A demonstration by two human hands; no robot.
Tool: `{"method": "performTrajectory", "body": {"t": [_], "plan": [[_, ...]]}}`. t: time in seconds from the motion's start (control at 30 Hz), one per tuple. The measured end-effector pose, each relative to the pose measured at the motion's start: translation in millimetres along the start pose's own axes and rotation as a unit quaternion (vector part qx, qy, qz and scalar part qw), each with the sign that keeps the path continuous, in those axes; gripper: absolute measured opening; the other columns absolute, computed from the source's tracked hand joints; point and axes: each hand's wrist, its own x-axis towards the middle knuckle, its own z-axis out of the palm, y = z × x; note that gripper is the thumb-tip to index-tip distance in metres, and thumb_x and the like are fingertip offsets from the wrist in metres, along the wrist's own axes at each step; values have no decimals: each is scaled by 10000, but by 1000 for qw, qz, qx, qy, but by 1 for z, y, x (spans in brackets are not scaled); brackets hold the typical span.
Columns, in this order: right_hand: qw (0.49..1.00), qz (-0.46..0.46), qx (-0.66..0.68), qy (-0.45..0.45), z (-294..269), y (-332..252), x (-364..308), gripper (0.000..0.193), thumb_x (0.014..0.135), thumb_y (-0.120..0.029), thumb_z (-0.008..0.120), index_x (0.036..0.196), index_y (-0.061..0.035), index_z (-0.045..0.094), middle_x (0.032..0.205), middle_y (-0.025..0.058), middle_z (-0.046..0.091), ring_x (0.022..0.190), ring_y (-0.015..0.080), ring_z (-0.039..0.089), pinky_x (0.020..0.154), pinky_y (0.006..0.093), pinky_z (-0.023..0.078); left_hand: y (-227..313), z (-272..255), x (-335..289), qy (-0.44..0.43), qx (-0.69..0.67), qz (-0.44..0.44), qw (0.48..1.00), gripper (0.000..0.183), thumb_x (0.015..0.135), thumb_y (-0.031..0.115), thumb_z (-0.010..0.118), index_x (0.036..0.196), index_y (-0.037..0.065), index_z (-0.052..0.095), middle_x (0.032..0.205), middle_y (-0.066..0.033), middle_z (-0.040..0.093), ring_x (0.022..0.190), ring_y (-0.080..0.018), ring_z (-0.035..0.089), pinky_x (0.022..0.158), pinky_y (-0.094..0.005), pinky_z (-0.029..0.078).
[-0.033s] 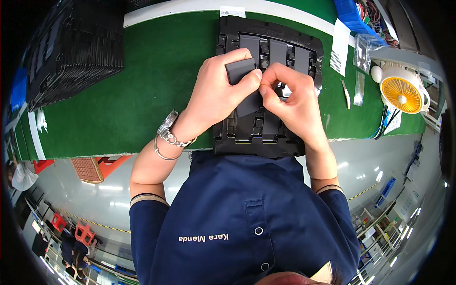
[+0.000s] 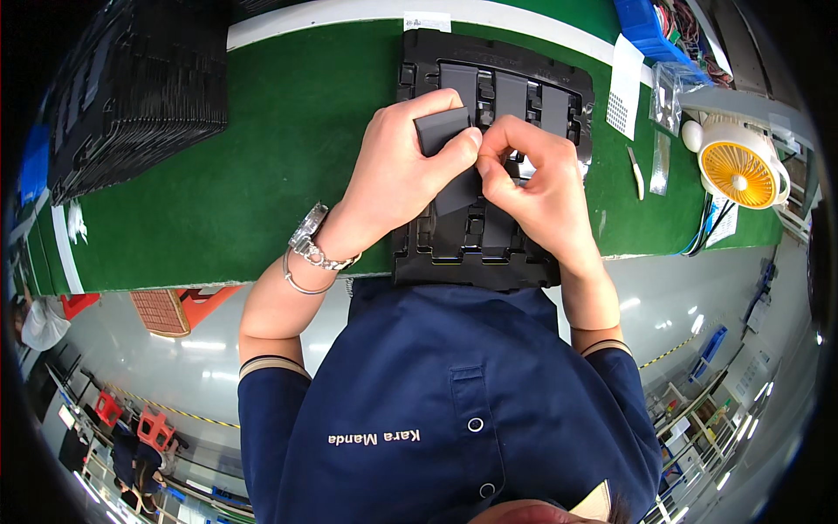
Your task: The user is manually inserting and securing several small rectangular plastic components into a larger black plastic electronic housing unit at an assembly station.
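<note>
A dark grey, flat rectangular piece [image 2: 439,131] is tilted in my left hand [image 2: 393,166], gripped between the thumb and the curled fingers. Against its right edge, my right hand [image 2: 546,183] is closed in a pinch. Whatever sits between those fingertips is too small or hidden to make out. Both hands are over a black moulded plastic tray [image 2: 497,54] at the front edge of the table. Similar dark grey flat pieces, such as the strip [image 2: 510,94] in the middle, lie in the tray's slots. My hands cover the tray's centre.
A tall stack of black trays [image 2: 148,96] stands left on the green table mat [image 2: 305,105]. To the right lie a white-handled knife [image 2: 638,179], a printed sheet [image 2: 622,87] and clear plastic bags [image 2: 665,96]. Beyond are a white and yellow fan [image 2: 739,170] and a blue bin [image 2: 644,31] with wires.
</note>
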Motion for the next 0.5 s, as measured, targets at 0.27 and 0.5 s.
{"method": "performTrajectory", "body": {"t": [0.27, 0.5], "plan": [[985, 46, 168, 9, 4, 13, 4, 59, 830, -49, 619, 828, 9, 607, 725, 37, 618, 685, 75, 563, 642, 256, 467, 0, -5, 8, 15, -24, -15, 999, 216, 828, 142, 635, 726, 13, 496, 566, -26, 437, 529, -88, 383, 486, -284, 337], [995, 13, 101, -12, 2, 14, 6, 50, 832, -42, 612, 839, 6, 603, 712, 29, 597, 672, 69, 535, 633, 247, 451, 0, -3, 6, 19, -17, -8, 1000, 214, 830, 142, 635, 728, 12, 500, 563, -23, 430, 528, -88, 380, 489, -283, 340]]}}
